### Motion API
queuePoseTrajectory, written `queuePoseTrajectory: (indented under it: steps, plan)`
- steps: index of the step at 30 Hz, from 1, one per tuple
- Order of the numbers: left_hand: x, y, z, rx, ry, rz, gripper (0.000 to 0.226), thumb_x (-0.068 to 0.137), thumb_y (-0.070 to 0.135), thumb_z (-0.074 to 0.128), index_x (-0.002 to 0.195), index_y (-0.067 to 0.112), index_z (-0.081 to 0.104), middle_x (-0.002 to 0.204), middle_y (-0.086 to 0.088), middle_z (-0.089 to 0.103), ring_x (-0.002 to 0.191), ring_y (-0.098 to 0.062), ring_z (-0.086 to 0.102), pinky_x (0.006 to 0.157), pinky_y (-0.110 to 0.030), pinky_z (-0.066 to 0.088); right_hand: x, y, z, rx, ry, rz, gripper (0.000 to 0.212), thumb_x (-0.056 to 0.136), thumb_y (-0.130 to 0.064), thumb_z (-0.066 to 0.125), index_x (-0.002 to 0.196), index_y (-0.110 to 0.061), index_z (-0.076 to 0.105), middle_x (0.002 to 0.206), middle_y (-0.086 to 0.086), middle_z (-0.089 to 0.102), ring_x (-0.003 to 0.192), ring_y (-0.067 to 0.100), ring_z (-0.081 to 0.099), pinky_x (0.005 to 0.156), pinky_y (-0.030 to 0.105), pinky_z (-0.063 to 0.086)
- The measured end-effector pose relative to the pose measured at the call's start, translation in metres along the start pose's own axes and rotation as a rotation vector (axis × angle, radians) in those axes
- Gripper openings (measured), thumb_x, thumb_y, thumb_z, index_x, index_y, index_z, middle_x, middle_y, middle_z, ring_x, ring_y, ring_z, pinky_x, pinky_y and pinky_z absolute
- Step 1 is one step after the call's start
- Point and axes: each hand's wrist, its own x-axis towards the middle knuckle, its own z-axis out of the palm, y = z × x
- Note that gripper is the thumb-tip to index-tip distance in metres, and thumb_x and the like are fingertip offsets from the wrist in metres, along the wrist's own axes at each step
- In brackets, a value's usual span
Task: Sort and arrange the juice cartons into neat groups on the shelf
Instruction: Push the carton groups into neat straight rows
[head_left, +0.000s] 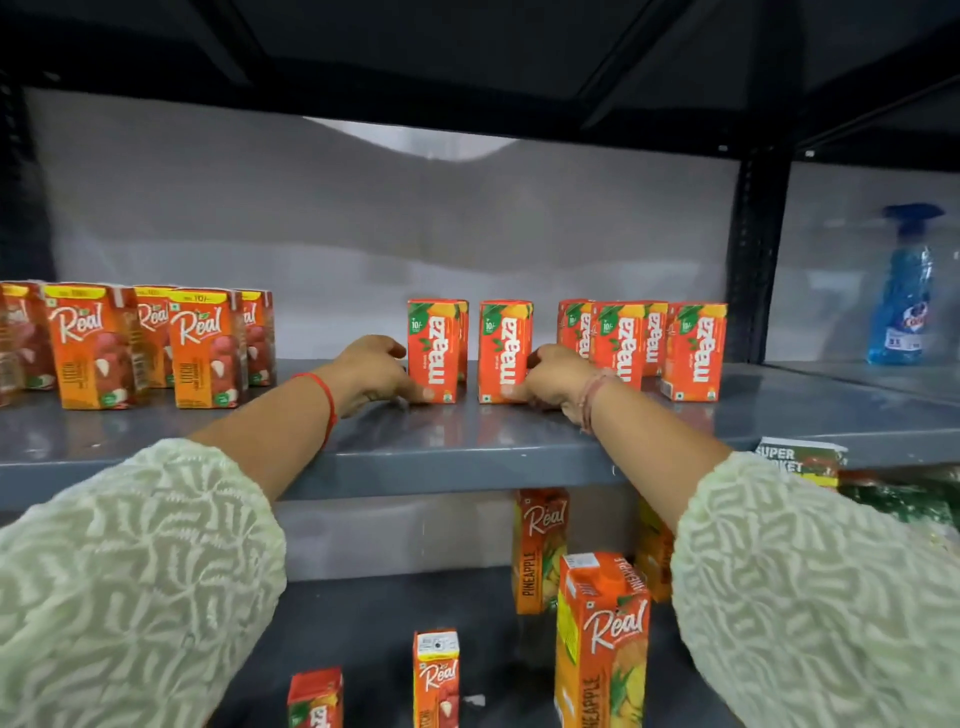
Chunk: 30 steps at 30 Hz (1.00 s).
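Cartons stand upright near your shelf's (467, 457) front edge: your left hand (371, 374) cups the left Maaza carton (434, 351) at its left side, your right hand (558, 379) grips the next Maaza carton (504, 351), with an open gap between them.

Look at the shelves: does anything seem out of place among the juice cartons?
Yes. A blue spray bottle stands at the far right of the juice shelf; it looks like a cleaning product, not a drink. No carton looks toppled or spilled.
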Motion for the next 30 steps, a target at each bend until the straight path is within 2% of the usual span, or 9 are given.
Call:
queuePoseTrajectory:
  steps: [3, 6, 11, 17, 30]
  plan:
    - [0.003, 0.003, 0.004, 0.032, 0.009, 0.024, 0.058, 0.073, -0.005, 0.073, 0.126, -0.001, 0.051, 0.121, -0.015, 0.06, 0.11, -0.028, 0.057, 0.099, -0.039, 0.044, 0.005, 0.0, 0.001, -0.026, 0.003, 0.007, 0.044, 0.08, -0.01, 0.069, 0.12, -0.001, 0.054, 0.124, 0.016, 0.061, 0.114, 0.032, 0.058, 0.101, 0.041, 0.047]
    - [0.006, 0.001, 0.008, 0.054, 0.048, 0.034, 0.054, 0.074, -0.003, 0.072, 0.125, -0.002, 0.052, 0.122, -0.017, 0.06, 0.113, -0.029, 0.056, 0.101, -0.039, 0.043, 0.008, 0.001, -0.001, -0.04, 0.011, 0.024, 0.042, 0.081, -0.008, 0.067, 0.12, -0.001, 0.053, 0.125, 0.016, 0.06, 0.114, 0.03, 0.058, 0.101, 0.04, 0.048]
    - [0.007, 0.002, 0.01, 0.065, 0.043, 0.043, 0.055, 0.073, 0.002, 0.075, 0.125, -0.001, 0.054, 0.123, -0.016, 0.06, 0.114, -0.031, 0.056, 0.103, -0.043, 0.041, 0.008, 0.007, -0.006, -0.126, 0.071, 0.054, 0.04, 0.085, -0.017, 0.063, 0.12, -0.001, 0.052, 0.125, 0.014, 0.061, 0.115, 0.028, 0.059, 0.1, 0.033, 0.047]
    - [0.006, 0.01, 0.019, 0.091, 0.046, 0.051, 0.057, 0.075, 0.005, 0.074, 0.127, 0.0, 0.052, 0.127, -0.016, 0.058, 0.117, -0.03, 0.053, 0.103, -0.04, 0.041, 0.001, 0.009, -0.011, -0.237, 0.17, 0.039, 0.033, 0.093, -0.013, 0.051, 0.123, 0.0, 0.05, 0.13, 0.014, 0.056, 0.12, 0.027, 0.053, 0.097, 0.029, 0.044]
    - [0.007, 0.006, 0.02, 0.08, 0.052, 0.067, 0.062, 0.075, 0.007, 0.075, 0.131, 0.003, 0.05, 0.13, -0.015, 0.056, 0.118, -0.03, 0.053, 0.104, -0.041, 0.04, 0.003, 0.013, -0.009, -0.187, 0.234, 0.038, 0.033, 0.094, -0.017, 0.051, 0.123, -0.002, 0.05, 0.128, 0.013, 0.058, 0.117, 0.026, 0.056, 0.093, 0.028, 0.046]
